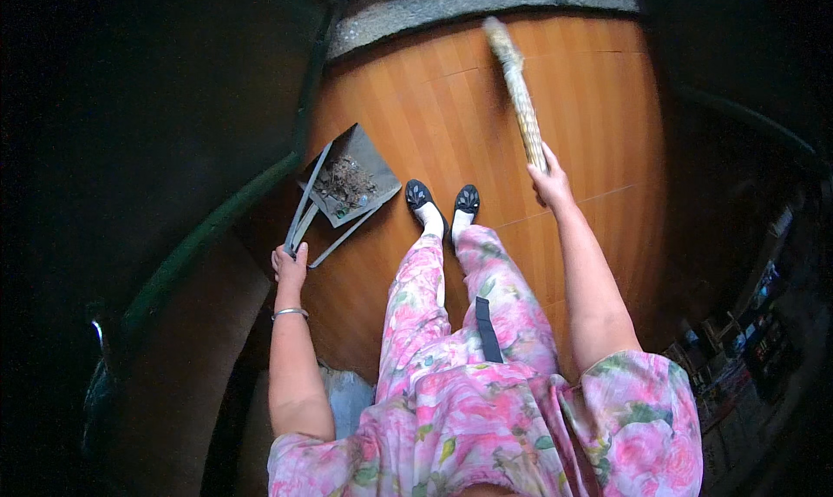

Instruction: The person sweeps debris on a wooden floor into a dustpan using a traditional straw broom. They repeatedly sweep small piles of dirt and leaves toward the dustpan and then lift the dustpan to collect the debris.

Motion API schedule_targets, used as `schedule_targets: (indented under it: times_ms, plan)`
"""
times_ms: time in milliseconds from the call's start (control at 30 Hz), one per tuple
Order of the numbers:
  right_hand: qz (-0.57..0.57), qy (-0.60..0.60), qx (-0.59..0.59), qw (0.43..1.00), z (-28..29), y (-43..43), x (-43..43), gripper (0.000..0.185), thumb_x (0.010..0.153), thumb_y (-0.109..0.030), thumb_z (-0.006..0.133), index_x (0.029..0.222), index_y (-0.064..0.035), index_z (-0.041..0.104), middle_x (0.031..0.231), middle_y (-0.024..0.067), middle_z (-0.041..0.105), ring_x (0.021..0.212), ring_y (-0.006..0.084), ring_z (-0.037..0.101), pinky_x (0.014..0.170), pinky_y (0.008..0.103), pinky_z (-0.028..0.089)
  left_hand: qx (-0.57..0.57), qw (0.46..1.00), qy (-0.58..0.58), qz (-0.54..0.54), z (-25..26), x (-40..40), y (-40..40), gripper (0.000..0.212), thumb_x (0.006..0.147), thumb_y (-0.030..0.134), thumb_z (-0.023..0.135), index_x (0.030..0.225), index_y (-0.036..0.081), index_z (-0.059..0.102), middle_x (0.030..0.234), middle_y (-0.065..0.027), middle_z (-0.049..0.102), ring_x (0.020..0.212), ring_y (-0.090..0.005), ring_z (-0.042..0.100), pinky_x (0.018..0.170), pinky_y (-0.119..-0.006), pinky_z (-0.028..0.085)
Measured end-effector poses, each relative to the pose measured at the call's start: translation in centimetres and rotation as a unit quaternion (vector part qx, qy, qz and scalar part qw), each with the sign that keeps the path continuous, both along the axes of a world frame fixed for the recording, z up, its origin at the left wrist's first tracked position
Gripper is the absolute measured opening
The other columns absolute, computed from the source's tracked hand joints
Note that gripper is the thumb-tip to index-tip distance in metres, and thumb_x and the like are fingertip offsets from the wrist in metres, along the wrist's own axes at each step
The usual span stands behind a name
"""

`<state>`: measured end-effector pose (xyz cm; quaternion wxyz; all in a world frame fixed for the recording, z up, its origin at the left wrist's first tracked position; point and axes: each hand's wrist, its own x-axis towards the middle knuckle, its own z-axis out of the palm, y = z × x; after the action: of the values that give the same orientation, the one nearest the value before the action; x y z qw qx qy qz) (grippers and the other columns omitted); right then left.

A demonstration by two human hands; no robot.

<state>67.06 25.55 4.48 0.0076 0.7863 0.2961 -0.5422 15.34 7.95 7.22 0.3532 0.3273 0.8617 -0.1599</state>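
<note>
My left hand (289, 262) grips the handle of a metal dustpan (376, 165) on the left, beside my feet. A heap of brown dust and litter (345, 181) lies in the pan, with a small green bit near its back edge. In my right hand (552, 183) is the end of a short hand broom (522, 103), apparently of bound straw. It points away from me over the wooden floor, and its far end is slightly blurred near the doorsill. Whether that end touches the floor I cannot tell.
Orange-brown wood-look flooring (599, 106) spreads around my dark shoes (466, 199). A grey stone or concrete doorsill (481, 2) crosses the far side. To the left stands a dark green-edged door panel (215, 236). Cluttered items (748, 341) sit in shadow at right.
</note>
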Motion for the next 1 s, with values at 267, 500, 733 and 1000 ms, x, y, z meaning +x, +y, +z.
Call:
schedule_targets:
  times_ms: [267, 500, 733, 1000]
  plan:
    - [0.285, -0.015, -0.055, 0.957, -2.1, -9.8, -5.9, 0.068, 0.076, -0.033, 0.06, 0.135, -0.0396, 0.028, 0.101, 0.0237, 0.06, 0.093, 0.0375, 0.059, 0.082, 0.0435, 0.047, -0.017, 0.998, 0.061, 0.004, -2.2, -0.3, -0.4, 0.055, 0.081, 0.046, 0.057, 0.11, 0.003, 0.037, 0.117, -0.0195, 0.046, 0.116, -0.0362, 0.036, 0.093, -0.049, 0.032]
    - [0.275, -0.05, 0.036, 0.96, -1.0, -4.8, -4.1, 0.06, 0.079, -0.033, 0.058, 0.133, -0.0346, 0.032, 0.092, 0.0218, 0.062, 0.084, 0.0374, 0.061, 0.073, 0.045, 0.049, -0.035, 0.996, 0.081, -0.008, -2.8, -1.3, -1.0, 0.057, 0.082, 0.046, 0.055, 0.113, 0.002, 0.034, 0.118, -0.0221, 0.046, 0.115, -0.0377, 0.038, 0.094, -0.048, 0.031]
    - [0.402, -0.048, -0.012, 0.914, -3.0, -4.6, -7.7, 0.059, 0.079, -0.033, 0.056, 0.133, -0.0338, 0.033, 0.098, 0.019, 0.062, 0.09, 0.0339, 0.06, 0.079, 0.0445, 0.048, -0.053, 0.997, 0.047, 0.009, -4.1, -2.8, -0.9, 0.061, 0.081, 0.049, 0.054, 0.115, 0.003, 0.031, 0.119, -0.0252, 0.044, 0.113, -0.0409, 0.039, 0.094, -0.048, 0.032]
    - [0.458, -0.031, 0.06, 0.887, -2.3, 1.1, -10.8, 0.053, 0.08, -0.028, 0.053, 0.13, -0.0319, 0.038, 0.093, 0.0156, 0.064, 0.084, 0.0315, 0.062, 0.073, 0.0425, 0.05, -0.066, 0.995, 0.068, 0.011, -3.7, -2.4, -1.3, 0.063, 0.082, 0.05, 0.054, 0.117, 0.004, 0.029, 0.121, -0.0251, 0.042, 0.115, -0.0396, 0.038, 0.096, -0.048, 0.031]
